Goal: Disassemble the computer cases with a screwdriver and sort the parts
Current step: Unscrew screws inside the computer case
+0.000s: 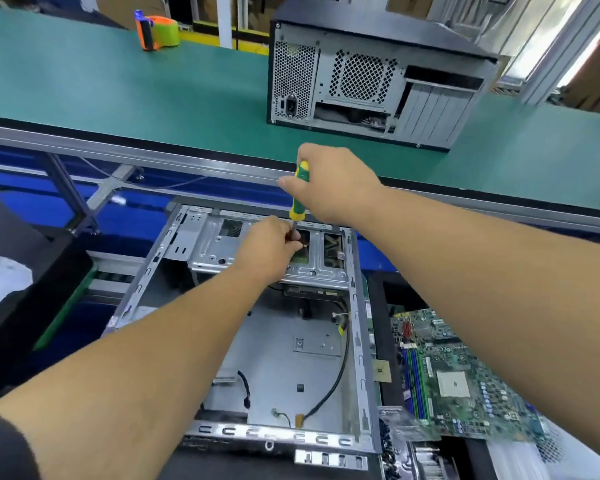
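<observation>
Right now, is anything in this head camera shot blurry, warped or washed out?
In the head view, wide-angle distortion bows the conveyor rail; glare washes out the window frames at top right; the motherboard smears near its lower left corner; the screwdriver and both hands stay fairly sharp.

Two computer cases: one open case (278, 341) lying flat, one closed case (371, 81) upright on the green belt. One screwdriver (299, 192) (green and yellow handle), one motherboard (465, 379), one tape dispenser (156, 31), two hands.
</observation>
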A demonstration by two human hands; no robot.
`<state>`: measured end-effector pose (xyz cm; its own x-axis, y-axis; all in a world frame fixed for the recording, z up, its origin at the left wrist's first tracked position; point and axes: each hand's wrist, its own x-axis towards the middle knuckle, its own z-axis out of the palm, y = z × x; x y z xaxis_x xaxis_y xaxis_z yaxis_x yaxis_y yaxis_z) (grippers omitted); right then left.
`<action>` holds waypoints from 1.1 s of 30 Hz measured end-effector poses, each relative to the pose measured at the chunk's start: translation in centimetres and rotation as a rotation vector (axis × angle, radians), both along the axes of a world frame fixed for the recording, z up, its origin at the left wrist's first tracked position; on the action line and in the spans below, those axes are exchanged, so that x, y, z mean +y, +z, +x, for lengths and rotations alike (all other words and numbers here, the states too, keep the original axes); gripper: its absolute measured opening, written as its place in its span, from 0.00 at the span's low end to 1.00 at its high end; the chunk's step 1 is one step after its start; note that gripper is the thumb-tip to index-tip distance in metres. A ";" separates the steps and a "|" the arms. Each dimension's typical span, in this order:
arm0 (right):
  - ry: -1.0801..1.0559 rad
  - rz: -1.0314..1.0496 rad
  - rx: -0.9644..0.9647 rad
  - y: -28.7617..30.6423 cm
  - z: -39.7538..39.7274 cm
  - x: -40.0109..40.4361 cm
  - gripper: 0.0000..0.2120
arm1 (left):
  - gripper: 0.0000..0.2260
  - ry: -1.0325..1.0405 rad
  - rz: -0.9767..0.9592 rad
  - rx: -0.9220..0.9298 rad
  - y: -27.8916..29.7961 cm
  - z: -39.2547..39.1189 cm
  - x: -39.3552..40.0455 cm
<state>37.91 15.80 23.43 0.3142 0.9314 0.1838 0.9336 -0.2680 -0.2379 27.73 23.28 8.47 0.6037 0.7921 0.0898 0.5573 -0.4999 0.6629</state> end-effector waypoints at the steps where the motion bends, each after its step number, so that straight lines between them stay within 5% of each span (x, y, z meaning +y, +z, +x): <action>1: 0.009 -0.002 -0.001 -0.2 0.2 0.2 0.16 | 0.04 0.017 -0.007 -0.020 -0.1 0.0 0.1; 26: -0.084 -0.085 -0.063 -0.5 -0.4 2.0 0.22 | 0.08 -0.083 0.063 0.031 0.1 -0.4 0.5; 33: 0.089 -0.284 -0.010 1.3 -0.4 2.5 0.11 | 0.04 -0.106 -0.042 -0.073 -0.3 -0.8 0.7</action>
<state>37.50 18.29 24.75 0.2287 0.9697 -0.0854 0.9582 -0.2397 -0.1558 26.94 23.93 8.16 0.6772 0.7283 0.1047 0.4521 -0.5241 0.7217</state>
